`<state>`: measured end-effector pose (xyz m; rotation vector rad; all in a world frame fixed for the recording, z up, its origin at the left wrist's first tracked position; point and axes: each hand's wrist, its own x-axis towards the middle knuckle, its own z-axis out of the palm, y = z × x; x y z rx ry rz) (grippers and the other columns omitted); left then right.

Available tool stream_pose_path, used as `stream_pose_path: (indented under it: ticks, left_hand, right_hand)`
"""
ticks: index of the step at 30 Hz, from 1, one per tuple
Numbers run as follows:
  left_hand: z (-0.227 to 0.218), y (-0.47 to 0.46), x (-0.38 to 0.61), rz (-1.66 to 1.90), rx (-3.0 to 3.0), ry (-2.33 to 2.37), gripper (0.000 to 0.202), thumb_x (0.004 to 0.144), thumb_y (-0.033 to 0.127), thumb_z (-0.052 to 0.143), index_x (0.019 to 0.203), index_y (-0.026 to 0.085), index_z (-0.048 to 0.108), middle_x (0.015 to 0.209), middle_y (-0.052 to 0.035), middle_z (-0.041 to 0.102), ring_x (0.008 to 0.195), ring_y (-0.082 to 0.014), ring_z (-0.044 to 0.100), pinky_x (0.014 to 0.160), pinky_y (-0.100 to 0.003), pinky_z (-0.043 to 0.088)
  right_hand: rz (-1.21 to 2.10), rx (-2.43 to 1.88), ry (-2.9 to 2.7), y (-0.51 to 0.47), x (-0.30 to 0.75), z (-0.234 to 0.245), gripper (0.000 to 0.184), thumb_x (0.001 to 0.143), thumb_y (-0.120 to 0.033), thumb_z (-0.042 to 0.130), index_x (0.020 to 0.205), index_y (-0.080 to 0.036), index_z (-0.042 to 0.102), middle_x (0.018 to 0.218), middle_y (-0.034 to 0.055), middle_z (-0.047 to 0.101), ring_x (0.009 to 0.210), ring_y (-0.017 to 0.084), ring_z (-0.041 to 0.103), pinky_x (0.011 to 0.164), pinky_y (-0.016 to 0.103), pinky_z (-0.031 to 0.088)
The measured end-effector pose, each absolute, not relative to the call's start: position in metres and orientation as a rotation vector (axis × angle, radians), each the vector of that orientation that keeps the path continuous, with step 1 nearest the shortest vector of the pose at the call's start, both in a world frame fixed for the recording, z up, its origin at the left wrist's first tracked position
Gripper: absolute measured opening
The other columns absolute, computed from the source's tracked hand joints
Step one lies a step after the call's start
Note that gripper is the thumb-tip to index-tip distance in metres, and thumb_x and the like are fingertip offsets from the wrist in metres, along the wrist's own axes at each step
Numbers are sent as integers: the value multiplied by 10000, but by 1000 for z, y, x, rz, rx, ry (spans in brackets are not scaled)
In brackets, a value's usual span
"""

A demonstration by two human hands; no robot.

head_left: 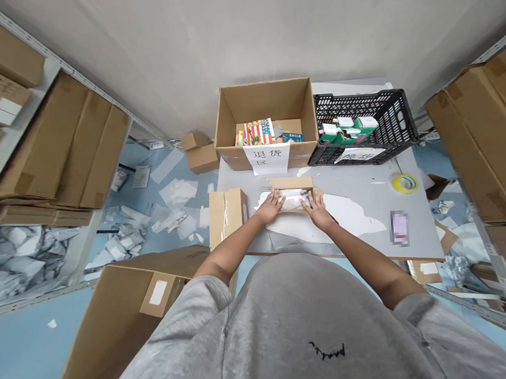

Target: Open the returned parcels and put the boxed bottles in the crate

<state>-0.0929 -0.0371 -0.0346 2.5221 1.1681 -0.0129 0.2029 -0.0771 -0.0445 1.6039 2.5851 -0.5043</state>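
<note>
My left hand (pixel 270 207) and my right hand (pixel 316 210) both press on a white paper-wrapped packet (pixel 290 199), which lies inside an open, shallow cardboard carton (pixel 291 183). Their fingers rest on the paper from either side. Beneath the carton, a large sheet of white paper (pixel 345 215) is spread across the grey table (pixel 366 202). To the left of my left hand stands a taped cardboard box (pixel 226 217). The carton's lower part is hidden by the paper and my hands.
At the table's far edge stand an open carton of books (pixel 264 105) and a black plastic crate (pixel 363 127) of small boxes. A roll of tape (pixel 405 183) lies to the right. Shelves of flattened cartons flank the table, and paper scraps litter the floor.
</note>
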Motion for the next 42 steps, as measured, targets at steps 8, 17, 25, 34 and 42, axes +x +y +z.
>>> stream_pose_path:
  ticks: [8, 17, 25, 34, 42]
  left_hand:
    - [-41, -74, -94, 91, 2567, 1166, 936, 977, 616, 516, 1663, 57, 208, 1735, -275, 73, 1623, -395, -44, 1292, -594, 110]
    - [-28, -32, -86, -12, 2514, 1360, 1440, 716, 857, 672, 1667, -25, 46, 1726, -309, 50, 1624, -425, 33, 1293, -529, 92]
    - [-38, -12, -75, -127, 2453, 1356, 1531, 545, 747, 855, 1660, -12, 130, 1676, -325, 243, 1557, -472, 219, 1279, -507, 117]
    - [-46, -7, -69, 29, 2302, 1427, 1235, 672, 635, 827, 1629, 83, 274, 1627, -250, 377, 1524, -416, 302, 1262, -495, 224]
    - [-35, -35, -62, 317, 1900, 1793, 875, 837, 308, 675, 1628, 143, 340, 1634, -188, 385, 1520, -339, 372, 1225, -430, 373]
  right_hand:
    - [-324, 1543, 2680, -100, 204, -51, 1068, 947, -572, 570, 1700, -81, -8, 1736, 235, -159, 1602, 483, -77, 1244, 724, 65]
    - [-386, 1752, 2487, -64, 200, -32, 1370, 784, -786, 671, 1690, -89, -85, 1746, 232, -116, 1598, 440, 144, 1223, 567, 240]
    - [-306, 1539, 2537, -32, 210, -30, 1540, 535, -642, 909, 1698, -108, 51, 1750, 231, 86, 1612, 443, 20, 1266, 577, 53]
    - [-296, 1688, 2508, -20, 199, -47, 1111, 688, -281, 767, 1639, -48, 241, 1643, 250, 345, 1538, 406, 252, 1257, 522, 141]
    - [-335, 1706, 2507, -28, 203, -45, 1130, 696, -260, 753, 1670, -114, 198, 1658, 216, 339, 1570, 381, 211, 1264, 519, 111]
